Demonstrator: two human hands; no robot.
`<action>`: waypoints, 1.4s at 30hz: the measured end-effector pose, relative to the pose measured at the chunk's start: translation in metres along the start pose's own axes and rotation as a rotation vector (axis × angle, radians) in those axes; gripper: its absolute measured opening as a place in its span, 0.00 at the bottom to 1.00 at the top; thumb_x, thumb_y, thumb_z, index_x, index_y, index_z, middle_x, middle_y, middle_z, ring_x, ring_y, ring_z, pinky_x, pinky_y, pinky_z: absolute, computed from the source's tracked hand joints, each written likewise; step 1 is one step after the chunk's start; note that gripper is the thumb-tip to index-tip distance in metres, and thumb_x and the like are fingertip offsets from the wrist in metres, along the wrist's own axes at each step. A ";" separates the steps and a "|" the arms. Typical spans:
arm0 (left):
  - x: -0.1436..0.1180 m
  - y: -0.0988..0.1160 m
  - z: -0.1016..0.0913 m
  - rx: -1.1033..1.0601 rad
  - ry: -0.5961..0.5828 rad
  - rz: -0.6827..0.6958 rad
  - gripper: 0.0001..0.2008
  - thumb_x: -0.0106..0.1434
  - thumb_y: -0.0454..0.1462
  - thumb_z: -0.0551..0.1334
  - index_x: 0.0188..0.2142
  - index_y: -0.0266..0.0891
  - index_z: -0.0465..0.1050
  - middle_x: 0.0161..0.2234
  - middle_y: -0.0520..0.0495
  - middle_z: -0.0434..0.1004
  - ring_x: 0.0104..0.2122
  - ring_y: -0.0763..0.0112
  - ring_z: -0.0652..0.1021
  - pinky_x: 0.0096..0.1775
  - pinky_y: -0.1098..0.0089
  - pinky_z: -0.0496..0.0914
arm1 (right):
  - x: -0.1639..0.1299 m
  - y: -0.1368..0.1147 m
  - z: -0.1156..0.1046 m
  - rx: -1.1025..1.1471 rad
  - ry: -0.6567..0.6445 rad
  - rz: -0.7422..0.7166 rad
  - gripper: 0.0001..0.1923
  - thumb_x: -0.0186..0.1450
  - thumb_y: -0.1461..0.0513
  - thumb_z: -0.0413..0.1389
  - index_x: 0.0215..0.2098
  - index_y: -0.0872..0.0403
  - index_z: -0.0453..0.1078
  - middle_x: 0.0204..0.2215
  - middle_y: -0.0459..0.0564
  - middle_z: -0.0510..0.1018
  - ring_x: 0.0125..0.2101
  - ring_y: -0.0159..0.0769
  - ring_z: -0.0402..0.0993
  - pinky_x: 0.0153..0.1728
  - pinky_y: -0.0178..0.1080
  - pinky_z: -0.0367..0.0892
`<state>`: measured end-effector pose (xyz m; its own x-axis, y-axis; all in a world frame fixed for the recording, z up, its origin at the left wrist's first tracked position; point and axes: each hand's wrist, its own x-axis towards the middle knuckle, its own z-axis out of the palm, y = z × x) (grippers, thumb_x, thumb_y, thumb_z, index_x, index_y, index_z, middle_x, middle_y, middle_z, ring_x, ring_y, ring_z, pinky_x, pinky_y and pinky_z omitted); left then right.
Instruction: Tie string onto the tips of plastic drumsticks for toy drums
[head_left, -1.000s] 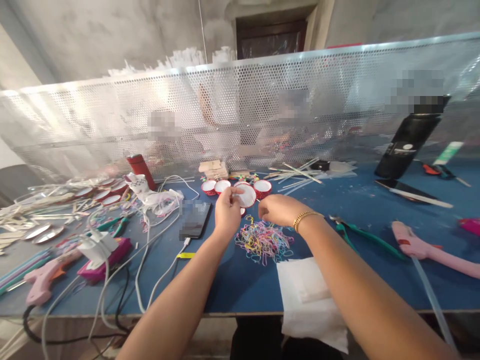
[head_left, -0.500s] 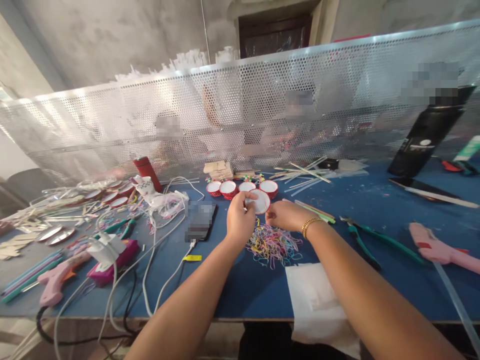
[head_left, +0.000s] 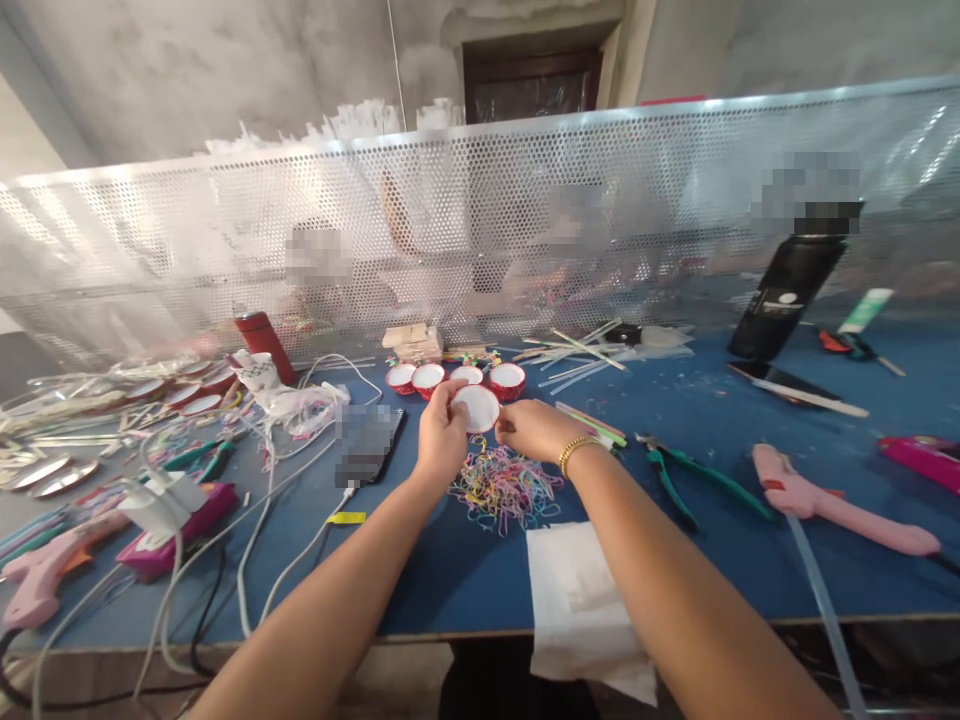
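The left hand [head_left: 442, 430] has its fingers clamped on a red-rimmed cup [head_left: 478, 410], which is just behind the pile of coloured loops [head_left: 506, 490]. The right hand [head_left: 538, 430] is also behind this pile, near the cup's rim; whether its fingers are together, I cannot tell. Pliers [head_left: 712, 480] lie right of the pile.

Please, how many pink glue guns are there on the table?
2: one pink glue gun at far left, another glue gun right of the green-handled pliers. More may be hidden.
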<state>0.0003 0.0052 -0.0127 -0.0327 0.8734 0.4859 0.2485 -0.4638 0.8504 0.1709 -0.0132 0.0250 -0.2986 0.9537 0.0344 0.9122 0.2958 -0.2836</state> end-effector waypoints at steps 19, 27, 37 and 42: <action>0.015 -0.008 -0.006 0.015 0.097 0.007 0.07 0.63 0.32 0.60 0.42 0.39 0.71 0.36 0.48 0.79 0.33 0.70 0.77 0.37 0.71 0.69 | 0.002 -0.002 0.000 -0.038 0.042 0.043 0.08 0.67 0.64 0.59 0.41 0.50 0.80 0.45 0.51 0.85 0.47 0.40 0.80 0.44 0.36 0.68; 0.017 -0.003 -0.009 0.002 0.110 0.015 0.09 0.61 0.30 0.58 0.41 0.40 0.70 0.33 0.51 0.78 0.32 0.71 0.75 0.37 0.71 0.68 | 0.003 -0.003 0.004 -0.005 0.026 0.000 0.11 0.67 0.66 0.59 0.44 0.49 0.81 0.44 0.49 0.86 0.46 0.38 0.81 0.45 0.35 0.68; 0.016 -0.009 -0.010 -0.005 0.113 0.036 0.09 0.62 0.31 0.58 0.43 0.39 0.70 0.37 0.48 0.78 0.34 0.71 0.75 0.39 0.72 0.67 | 0.014 -0.002 0.020 0.030 -0.020 -0.072 0.13 0.63 0.67 0.62 0.43 0.47 0.83 0.44 0.47 0.85 0.44 0.36 0.80 0.44 0.33 0.68; 0.017 -0.008 -0.009 -0.052 0.119 0.014 0.09 0.62 0.31 0.58 0.42 0.39 0.71 0.37 0.47 0.77 0.36 0.69 0.76 0.41 0.70 0.67 | 0.016 -0.007 0.021 0.015 0.017 -0.083 0.13 0.65 0.67 0.62 0.45 0.47 0.82 0.45 0.49 0.84 0.44 0.37 0.80 0.43 0.33 0.67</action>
<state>-0.0114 0.0224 -0.0095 -0.1455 0.8443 0.5157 0.1996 -0.4855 0.8512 0.1539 -0.0008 0.0070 -0.3679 0.9269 0.0744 0.8803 0.3729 -0.2932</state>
